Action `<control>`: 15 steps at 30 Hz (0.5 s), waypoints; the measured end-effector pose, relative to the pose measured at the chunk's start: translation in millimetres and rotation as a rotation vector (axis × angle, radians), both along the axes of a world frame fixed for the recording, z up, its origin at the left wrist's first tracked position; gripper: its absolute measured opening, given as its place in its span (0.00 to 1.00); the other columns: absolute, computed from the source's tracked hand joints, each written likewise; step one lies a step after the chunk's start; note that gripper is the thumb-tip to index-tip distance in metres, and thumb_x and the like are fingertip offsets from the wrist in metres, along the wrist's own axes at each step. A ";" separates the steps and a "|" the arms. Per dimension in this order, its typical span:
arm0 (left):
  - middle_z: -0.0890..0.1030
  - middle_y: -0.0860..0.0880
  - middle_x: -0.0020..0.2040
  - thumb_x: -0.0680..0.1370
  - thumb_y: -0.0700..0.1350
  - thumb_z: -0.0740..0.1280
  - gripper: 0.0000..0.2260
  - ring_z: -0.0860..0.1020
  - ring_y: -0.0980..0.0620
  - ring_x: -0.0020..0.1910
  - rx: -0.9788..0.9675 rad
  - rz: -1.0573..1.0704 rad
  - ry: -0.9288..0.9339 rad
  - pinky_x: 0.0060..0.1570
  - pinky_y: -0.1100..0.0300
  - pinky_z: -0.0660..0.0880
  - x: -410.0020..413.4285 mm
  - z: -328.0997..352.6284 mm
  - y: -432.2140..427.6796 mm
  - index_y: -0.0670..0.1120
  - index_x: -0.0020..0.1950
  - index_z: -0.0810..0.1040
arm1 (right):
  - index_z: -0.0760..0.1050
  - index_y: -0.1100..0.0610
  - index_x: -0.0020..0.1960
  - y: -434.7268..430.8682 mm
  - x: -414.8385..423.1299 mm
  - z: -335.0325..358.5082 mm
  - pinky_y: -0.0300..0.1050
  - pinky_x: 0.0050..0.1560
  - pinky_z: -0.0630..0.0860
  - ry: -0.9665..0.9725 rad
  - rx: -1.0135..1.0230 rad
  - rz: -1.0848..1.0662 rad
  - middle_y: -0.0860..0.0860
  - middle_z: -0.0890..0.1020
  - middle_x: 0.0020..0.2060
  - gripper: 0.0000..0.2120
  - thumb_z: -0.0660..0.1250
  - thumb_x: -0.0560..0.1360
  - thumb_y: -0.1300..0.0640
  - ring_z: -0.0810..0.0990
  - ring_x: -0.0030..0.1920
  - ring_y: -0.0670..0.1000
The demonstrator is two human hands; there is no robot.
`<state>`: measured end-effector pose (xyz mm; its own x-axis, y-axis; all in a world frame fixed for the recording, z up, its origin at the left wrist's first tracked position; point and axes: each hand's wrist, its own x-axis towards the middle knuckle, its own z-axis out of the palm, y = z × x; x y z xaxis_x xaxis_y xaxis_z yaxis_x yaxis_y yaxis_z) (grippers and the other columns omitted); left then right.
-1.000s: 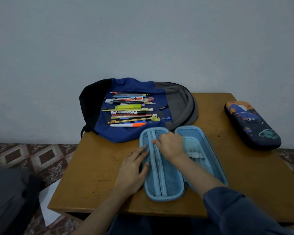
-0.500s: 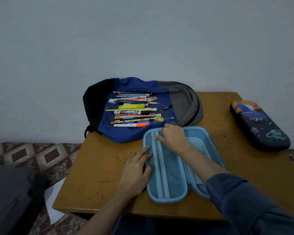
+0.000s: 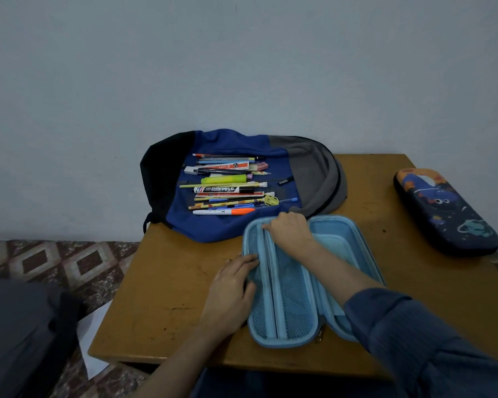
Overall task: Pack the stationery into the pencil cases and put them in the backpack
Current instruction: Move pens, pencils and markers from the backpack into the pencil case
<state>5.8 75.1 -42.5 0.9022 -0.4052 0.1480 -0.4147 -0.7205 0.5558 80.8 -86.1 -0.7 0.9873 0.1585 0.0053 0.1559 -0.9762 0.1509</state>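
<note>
A light blue pencil case (image 3: 295, 314) lies open on the wooden table (image 3: 167, 300), mesh pocket up. My right hand (image 3: 292, 232) sits at the far end of the pocket's zip, its curled fingers pinching the zipper pull. With fingers straight, my left hand (image 3: 230, 291) presses on the case's left rim. Behind the case a blue, black and grey backpack (image 3: 219, 229) lies flat, and a pile of pens, markers and erasers (image 3: 227, 188) rests on top of it. A second, dark pencil case with a space print (image 3: 449, 214) lies closed at the right.
The table's left and front edges are close to the open case. A white sheet of paper (image 3: 91, 343) lies on the patterned floor at the left, beside a dark bulky object (image 3: 18, 334). A plain wall stands right behind the backpack.
My right hand has slid along the zip from the pocket's upper middle to its far end. The left hand has stayed on the case's left rim. The view has shifted slightly.
</note>
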 end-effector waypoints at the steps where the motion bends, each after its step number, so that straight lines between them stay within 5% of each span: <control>1: 0.68 0.59 0.69 0.78 0.41 0.58 0.19 0.62 0.62 0.69 0.001 0.001 -0.004 0.72 0.65 0.48 -0.1 -0.5 0.4 0.50 0.70 0.68 | 0.76 0.56 0.61 0.5 0.8 -1.4 0.46 0.43 0.72 -0.005 -0.002 0.007 0.55 0.80 0.52 0.19 0.49 0.83 0.52 0.79 0.53 0.55; 7: 0.69 0.58 0.68 0.78 0.40 0.58 0.19 0.64 0.59 0.68 -0.011 -0.001 -0.014 0.72 0.63 0.53 -0.3 -0.9 0.3 0.49 0.69 0.69 | 0.73 0.54 0.65 0.0 -2.4 -1.1 0.46 0.45 0.71 -0.027 0.070 -0.018 0.56 0.79 0.54 0.19 0.48 0.83 0.54 0.78 0.56 0.57; 15: 0.68 0.58 0.69 0.79 0.41 0.57 0.19 0.62 0.60 0.70 -0.010 0.001 -0.034 0.71 0.66 0.49 0.1 -1.6 0.3 0.50 0.70 0.68 | 0.79 0.62 0.52 -1.6 -3.5 0.9 0.48 0.47 0.72 -0.010 0.224 -0.180 0.59 0.80 0.51 0.25 0.52 0.80 0.43 0.78 0.54 0.57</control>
<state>6.0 75.3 -44.1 0.8968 -0.4030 0.1828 -0.4332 -0.7153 0.5483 77.4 -87.7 0.3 0.9992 -0.0251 0.0301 -0.0229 -0.9972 -0.0709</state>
